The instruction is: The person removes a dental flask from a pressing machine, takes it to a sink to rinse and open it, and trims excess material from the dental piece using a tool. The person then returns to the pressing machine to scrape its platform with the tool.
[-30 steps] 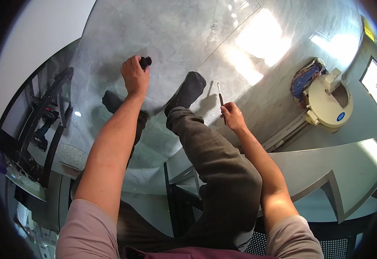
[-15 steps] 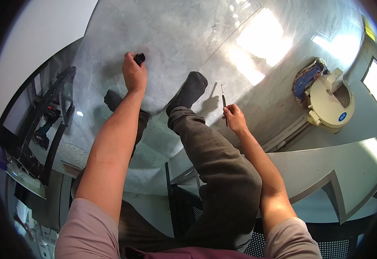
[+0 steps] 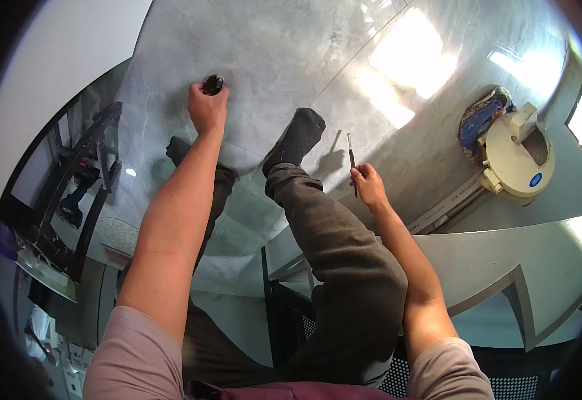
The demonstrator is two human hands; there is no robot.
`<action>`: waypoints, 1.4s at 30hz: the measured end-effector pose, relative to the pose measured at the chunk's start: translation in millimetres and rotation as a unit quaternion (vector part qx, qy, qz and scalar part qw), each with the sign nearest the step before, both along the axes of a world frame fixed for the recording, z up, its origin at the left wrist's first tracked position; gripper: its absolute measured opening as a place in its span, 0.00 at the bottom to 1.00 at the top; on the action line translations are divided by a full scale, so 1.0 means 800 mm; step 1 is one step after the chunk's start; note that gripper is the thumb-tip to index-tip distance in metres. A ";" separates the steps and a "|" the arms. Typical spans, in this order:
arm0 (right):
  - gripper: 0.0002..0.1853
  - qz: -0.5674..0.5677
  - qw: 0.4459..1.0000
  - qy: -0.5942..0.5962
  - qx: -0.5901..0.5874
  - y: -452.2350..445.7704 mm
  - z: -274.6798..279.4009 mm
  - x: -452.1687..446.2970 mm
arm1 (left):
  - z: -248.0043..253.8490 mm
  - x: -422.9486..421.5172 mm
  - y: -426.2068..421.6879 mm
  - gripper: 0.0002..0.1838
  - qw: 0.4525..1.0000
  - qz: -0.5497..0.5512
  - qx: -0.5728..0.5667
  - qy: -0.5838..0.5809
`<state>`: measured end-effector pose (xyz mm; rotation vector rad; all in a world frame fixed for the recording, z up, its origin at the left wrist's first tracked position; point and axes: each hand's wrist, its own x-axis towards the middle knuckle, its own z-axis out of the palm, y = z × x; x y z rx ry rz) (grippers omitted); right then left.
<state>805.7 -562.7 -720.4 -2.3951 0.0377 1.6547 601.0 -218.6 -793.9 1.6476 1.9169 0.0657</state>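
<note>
Out over the grey floor, my left hand [image 3: 208,112] has its fingers closed round a small black object [image 3: 214,84] with a glossy, rounded face. Its kind is not clear, and part of it is hidden by the fingers. My right hand [image 3: 370,186] pinches a slim tool [image 3: 352,157] by its dark handle. The tool points away from me, with a pale, narrow tip like a small brush or blade. It casts a shadow on the floor to its left. Between the two hands is a foot in a dark sock [image 3: 299,133].
A cream, round-bodied machine [image 3: 514,157] stands at the right beside a blue patterned cloth bundle [image 3: 483,120] and a long narrow box [image 3: 448,207]. To the left, a black frame [image 3: 94,143] has a power drill [image 3: 74,200] by it. Sunlight patches brighten the floor [image 3: 264,60].
My left hand has turned, so a smoother, shinier side of the black object now shows. My right hand keeps its pinch on the tool. The whole view has shifted slightly.
</note>
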 end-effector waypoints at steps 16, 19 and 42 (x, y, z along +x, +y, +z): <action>0.14 -0.045 0.999 0.008 -0.010 0.009 0.018 -0.001 | -0.014 0.011 -0.012 0.25 0.997 0.076 0.014 0.010; 0.14 -0.048 0.999 0.005 -0.022 0.010 0.020 0.003 | -0.024 0.015 -0.007 0.24 0.997 0.069 0.012 0.029; 0.13 -0.091 0.991 -0.051 0.080 0.036 0.139 -0.011 | 0.104 -0.042 0.021 0.18 0.944 0.140 -0.085 -0.287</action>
